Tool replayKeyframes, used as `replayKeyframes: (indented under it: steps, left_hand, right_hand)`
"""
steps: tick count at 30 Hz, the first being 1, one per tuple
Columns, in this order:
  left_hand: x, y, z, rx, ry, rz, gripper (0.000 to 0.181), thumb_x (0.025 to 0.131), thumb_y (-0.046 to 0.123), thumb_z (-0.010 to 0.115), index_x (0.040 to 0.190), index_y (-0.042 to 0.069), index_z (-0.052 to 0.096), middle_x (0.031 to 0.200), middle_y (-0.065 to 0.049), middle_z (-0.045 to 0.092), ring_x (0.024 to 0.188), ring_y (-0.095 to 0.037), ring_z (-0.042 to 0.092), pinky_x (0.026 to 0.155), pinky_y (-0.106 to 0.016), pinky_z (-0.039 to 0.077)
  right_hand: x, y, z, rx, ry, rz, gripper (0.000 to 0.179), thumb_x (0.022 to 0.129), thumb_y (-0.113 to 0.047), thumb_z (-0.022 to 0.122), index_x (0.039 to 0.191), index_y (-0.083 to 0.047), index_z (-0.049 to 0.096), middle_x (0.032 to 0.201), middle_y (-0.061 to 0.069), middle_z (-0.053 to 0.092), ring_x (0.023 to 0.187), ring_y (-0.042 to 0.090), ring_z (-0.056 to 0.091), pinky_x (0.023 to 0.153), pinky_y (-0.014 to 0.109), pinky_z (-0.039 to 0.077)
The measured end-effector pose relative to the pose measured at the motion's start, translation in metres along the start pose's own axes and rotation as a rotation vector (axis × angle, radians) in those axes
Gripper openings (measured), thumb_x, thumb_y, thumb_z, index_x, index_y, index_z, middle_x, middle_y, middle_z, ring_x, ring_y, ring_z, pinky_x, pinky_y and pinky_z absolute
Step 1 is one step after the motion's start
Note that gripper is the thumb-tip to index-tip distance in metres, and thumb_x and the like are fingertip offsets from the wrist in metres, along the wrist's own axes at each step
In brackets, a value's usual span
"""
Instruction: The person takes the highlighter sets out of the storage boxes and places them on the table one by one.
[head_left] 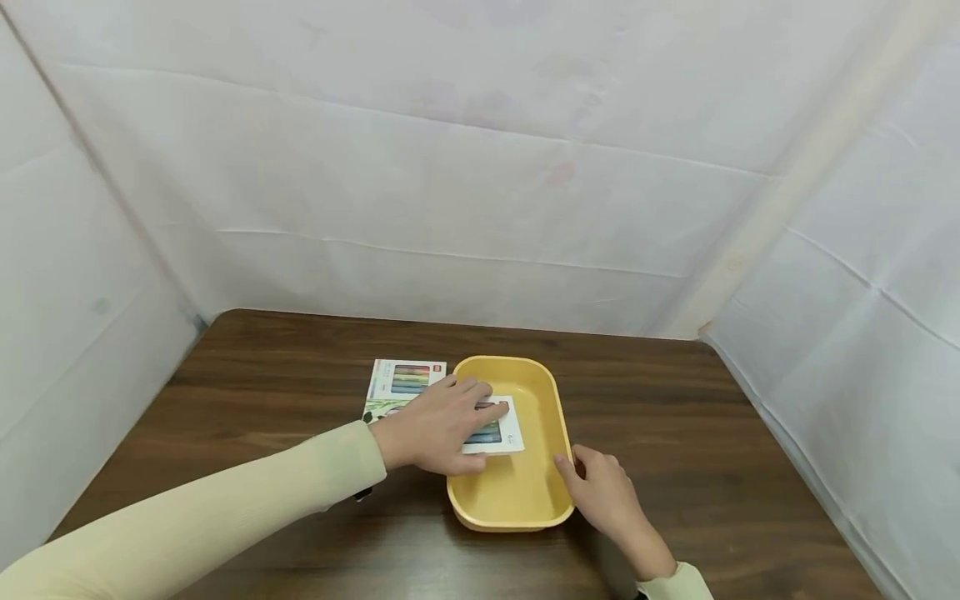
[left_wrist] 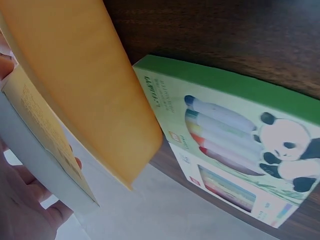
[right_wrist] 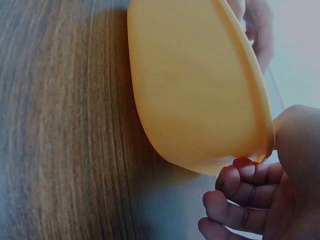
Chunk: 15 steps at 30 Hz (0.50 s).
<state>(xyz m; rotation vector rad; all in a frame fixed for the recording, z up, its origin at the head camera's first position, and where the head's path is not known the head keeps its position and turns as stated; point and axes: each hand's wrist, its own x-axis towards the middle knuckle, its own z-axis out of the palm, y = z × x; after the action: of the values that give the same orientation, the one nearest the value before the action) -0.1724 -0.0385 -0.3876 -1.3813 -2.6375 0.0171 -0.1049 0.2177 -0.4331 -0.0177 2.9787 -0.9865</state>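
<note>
My left hand (head_left: pixel 441 427) reaches over a yellow plastic tub (head_left: pixel 517 500) and grips a white crayon box (head_left: pixel 512 432) with a window of coloured sticks, thumb and fingers at opposite edges. In the left wrist view this crayon box (left_wrist: pixel 52 145) is tilted beside the tub's wall (left_wrist: pixel 95 85). On the tub's right side, my right hand (head_left: pixel 606 492) holds the rim, thumb on top and fingers curled beneath, as the right wrist view shows. Whether the held box touches the tub's floor I cannot tell.
Left of the tub lie a green marker box (left_wrist: pixel 225 125) with a panda picture and another white crayon box (left_wrist: pixel 227 187) beside it. The dark wooden table (head_left: pixel 285 392) runs back to white cloth walls (head_left: pixel 450 192).
</note>
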Motion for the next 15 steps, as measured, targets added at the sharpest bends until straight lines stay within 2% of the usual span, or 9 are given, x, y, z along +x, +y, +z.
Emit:
replayKeyframes:
  steps: [6,15]
  left_hand:
    - [-0.0034,-0.0015,0.0005,0.004,0.020,-0.016,0.064,0.083,0.054,0.054,0.139,0.025,0.050,0.124,-0.003,0.054,0.109,-0.017,0.050,0.085,-0.036,0.041]
    - [-0.0072,-0.0029,0.0022,0.007,0.023,-0.036,0.066,0.082,0.055,0.054,0.141,0.025,0.048,0.127,-0.004,0.054,0.110,-0.017,0.051,0.086,-0.038,0.043]
  right_hand:
    - [0.0002,0.0034,-0.0040,0.000,-0.016,-0.006,0.034,0.096,-0.030,0.057,0.066,-0.015,0.053,0.054,-0.004,0.046,0.046,0.008,0.040,0.043,0.023,0.031]
    - [0.0015,0.0093,-0.0075,-0.024,-0.031,-0.022,0.034,0.096,-0.031,0.056,0.066,-0.015,0.054,0.053,-0.005,0.046,0.044,0.007,0.039,0.042,0.021,0.029]
